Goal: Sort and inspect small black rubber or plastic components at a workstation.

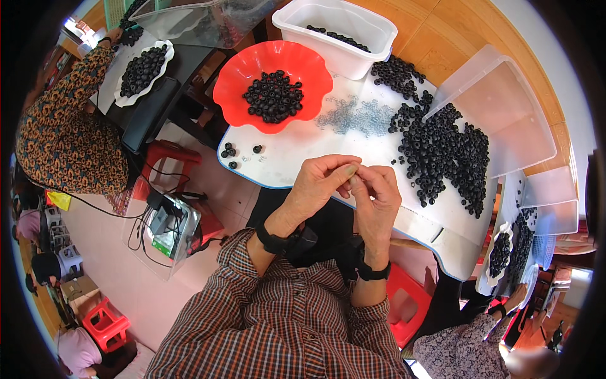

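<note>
My left hand [319, 183] and my right hand [377, 199] meet fingertip to fingertip over the near edge of the white table [297, 158]. Their fingers are pinched together on something too small to make out. A big heap of black rings [442, 148] lies to the right of my hands. A red scalloped bowl [235, 95] with more black rings [273, 96] stands beyond my left hand. A patch of tiny clear pieces [356, 117] lies between bowl and heap. Both wrists wear black bands.
A white tub [334, 28] with black rings stands at the far edge, a clear lid [499, 114] at the right. Another person in a patterned top [63, 132] sits at the left by a white dish of rings [144, 69]. Red stools [410, 303] stand below.
</note>
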A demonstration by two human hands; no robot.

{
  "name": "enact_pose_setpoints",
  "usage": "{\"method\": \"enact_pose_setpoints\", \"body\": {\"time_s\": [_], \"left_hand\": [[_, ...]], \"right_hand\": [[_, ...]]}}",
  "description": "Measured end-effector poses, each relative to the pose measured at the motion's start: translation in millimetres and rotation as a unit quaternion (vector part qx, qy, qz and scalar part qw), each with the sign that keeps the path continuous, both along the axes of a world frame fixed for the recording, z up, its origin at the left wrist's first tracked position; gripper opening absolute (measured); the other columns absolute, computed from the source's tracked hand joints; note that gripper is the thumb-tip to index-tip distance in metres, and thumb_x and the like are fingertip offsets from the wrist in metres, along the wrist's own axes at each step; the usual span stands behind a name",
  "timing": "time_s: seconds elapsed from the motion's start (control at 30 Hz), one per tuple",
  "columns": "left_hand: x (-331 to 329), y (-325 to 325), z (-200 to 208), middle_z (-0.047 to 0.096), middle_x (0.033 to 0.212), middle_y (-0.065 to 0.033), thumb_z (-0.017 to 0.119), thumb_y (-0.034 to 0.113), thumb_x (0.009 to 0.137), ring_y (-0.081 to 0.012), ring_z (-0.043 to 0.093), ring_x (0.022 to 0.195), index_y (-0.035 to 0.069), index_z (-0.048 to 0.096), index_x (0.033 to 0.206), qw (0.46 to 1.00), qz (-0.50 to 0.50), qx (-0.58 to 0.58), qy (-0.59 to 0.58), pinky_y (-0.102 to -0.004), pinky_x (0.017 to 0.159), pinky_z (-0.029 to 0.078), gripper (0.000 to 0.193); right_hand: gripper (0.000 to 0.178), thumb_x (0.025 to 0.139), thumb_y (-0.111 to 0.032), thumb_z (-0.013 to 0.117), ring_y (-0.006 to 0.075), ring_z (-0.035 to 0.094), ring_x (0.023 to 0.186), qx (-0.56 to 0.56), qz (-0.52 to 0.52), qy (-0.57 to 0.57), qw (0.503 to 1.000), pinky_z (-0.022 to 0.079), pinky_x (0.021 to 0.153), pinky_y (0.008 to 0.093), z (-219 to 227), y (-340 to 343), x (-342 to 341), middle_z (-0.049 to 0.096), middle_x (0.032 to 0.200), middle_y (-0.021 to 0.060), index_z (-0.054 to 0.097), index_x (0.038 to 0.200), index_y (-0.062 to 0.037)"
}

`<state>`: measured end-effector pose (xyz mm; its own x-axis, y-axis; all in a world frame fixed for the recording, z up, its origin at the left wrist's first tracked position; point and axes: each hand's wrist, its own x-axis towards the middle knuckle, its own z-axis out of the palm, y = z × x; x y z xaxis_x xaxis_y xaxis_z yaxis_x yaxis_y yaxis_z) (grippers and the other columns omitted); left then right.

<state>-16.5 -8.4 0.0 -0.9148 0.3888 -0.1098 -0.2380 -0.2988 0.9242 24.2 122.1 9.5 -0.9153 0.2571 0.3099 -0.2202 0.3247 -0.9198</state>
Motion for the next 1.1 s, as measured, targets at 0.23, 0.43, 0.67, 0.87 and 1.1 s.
{"method": "enact_pose_setpoints", "body": {"time_s": [0.23, 0.43, 0.67, 0.87, 1.1], "left_hand": [[0.7, 2.7, -2.4, 0.066, 0.086, -0.0044, 0.059, 0.014, 0.096, -0.0097, 0.062, 0.073, -0.002, 0.064, 0.118, 0.999, -0.004, 0.030, -0.012, -0.0232, 0.067, 0.054, 0.028], [2.1, 1.5, -3.4, 0.066, 0.086, -0.0056, 0.057, 0.013, 0.097, -0.0111, 0.062, 0.074, -0.004, 0.063, 0.118, 0.999, 0.002, 0.031, -0.016, -0.0242, 0.068, 0.054, 0.028], [-4.7, -3.9, -8.5, 0.065, 0.086, -0.0064, 0.057, 0.013, 0.096, -0.0117, 0.061, 0.071, -0.003, 0.062, 0.119, 0.978, -0.035, 0.189, -0.085, -0.0243, 0.066, 0.053, 0.028], [-4.2, -5.3, -19.0, 0.065, 0.089, -0.0072, 0.061, 0.014, 0.094, -0.0103, 0.059, 0.070, -0.003, 0.063, 0.115, 0.957, -0.040, 0.261, -0.119, -0.0228, 0.062, 0.050, 0.027], [-5.6, -8.8, -3.7, 0.069, 0.088, -0.0114, 0.062, 0.011, 0.093, -0.0089, 0.058, 0.064, -0.002, 0.066, 0.109, 0.983, 0.037, 0.165, -0.077, -0.0222, 0.058, 0.049, 0.021]], "right_hand": [[0.013, 0.082, 0.005, 0.068, 0.0123, 0.059, 0.071, 0.052, -0.022, 0.013, 0.998, 0.049, 0.060, 0.0232, 2.7, -0.5, 0.1, 0.055, 0.089, 0.0064, 0.068, 0.094, 0.0002], [0.014, 0.082, 0.005, 0.068, 0.0121, 0.059, 0.071, 0.055, -0.007, -0.009, 0.998, 0.050, 0.062, 0.0228, 4.1, -0.3, 2.4, 0.056, 0.089, 0.0063, 0.068, 0.095, -0.0006], [0.014, 0.086, 0.002, 0.066, 0.0078, 0.057, 0.071, -0.115, -0.020, -0.001, 0.993, 0.047, 0.062, 0.0207, -2.2, 3.2, 3.6, 0.059, 0.092, 0.0037, 0.066, 0.100, 0.0020], [0.011, 0.089, -0.002, 0.066, 0.0073, 0.057, 0.069, -0.154, 0.008, -0.042, 0.987, 0.047, 0.061, 0.0198, -0.5, -0.6, 5.9, 0.061, 0.089, 0.0039, 0.066, 0.098, 0.0028], [0.008, 0.090, -0.003, 0.065, 0.0080, 0.058, 0.067, -0.130, -0.026, -0.041, 0.990, 0.048, 0.059, 0.0201, 2.3, -2.3, 4.9, 0.061, 0.088, 0.0045, 0.066, 0.095, 0.0021]]}}
